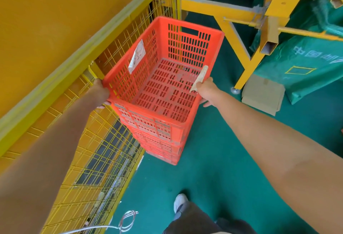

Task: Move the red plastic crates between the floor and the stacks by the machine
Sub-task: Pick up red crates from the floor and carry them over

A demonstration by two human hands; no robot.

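An empty red slotted plastic crate [187,48] sits on top of a stack of red crates [163,146] standing on the green floor beside the yellow mesh fence. A white paper label is stuck inside the crate's left wall. My left hand [100,92] grips the top crate's near left corner rim. On the near right rim, my right hand [206,89] holds the crate, next to a strip of peeling tape.
A yellow wire mesh fence [104,159] and an orange machine wall run along the left. A yellow steel frame [235,35] stands behind the stack. Green mail bags [304,61] and flat cardboard [261,96] lie at right. My shoe [180,201] and a looped cable [128,220] are below.
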